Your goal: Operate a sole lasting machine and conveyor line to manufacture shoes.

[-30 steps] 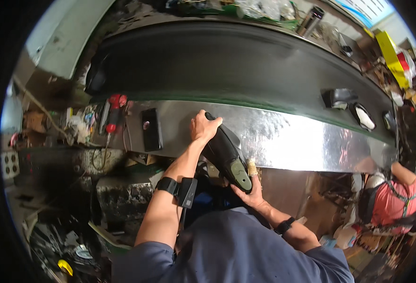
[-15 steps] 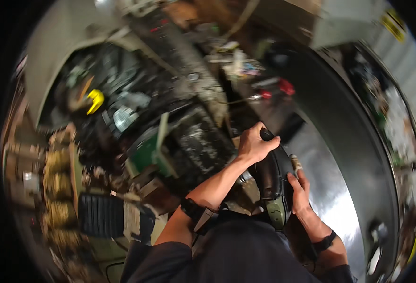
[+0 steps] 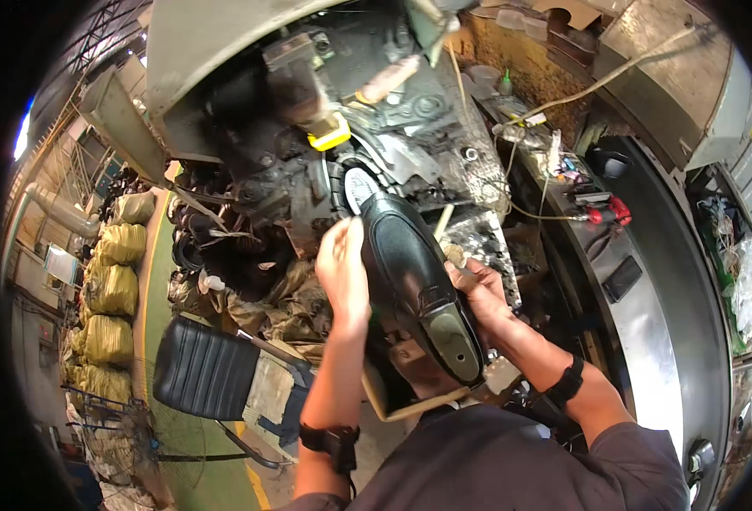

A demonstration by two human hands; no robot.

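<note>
A black leather slip-on shoe point(image 3: 406, 260) is tilted in front of me, toe away, with a green shoe last point(image 3: 452, 336) showing in its opening. My left hand point(image 3: 343, 268) is closed at the shoe's left edge near the toe, fingertips partly hidden. On the other side, my right hand point(image 3: 482, 294) is closed beside the shoe. A small tan stub point(image 3: 454, 254) sticks out from its fingers; its kind is unclear. The toe lies close to a ridged pale part point(image 3: 360, 189) of a dark, greasy machine point(image 3: 308, 183).
A yellow piece point(image 3: 331, 134) hangs on the machine above the shoe. To the right runs a metal bench point(image 3: 640, 315) along a black conveyor belt point(image 3: 682, 281), with a red-handled tool point(image 3: 619, 211) and a dark flat object point(image 3: 623, 278). A black chair point(image 3: 204, 366) and yellow sacks point(image 3: 110, 289) stand left.
The shoe has swung from the bench side leftward to the machine. My left hand has moved from the shoe's toe end to its left edge; the view has turned and sharpened.
</note>
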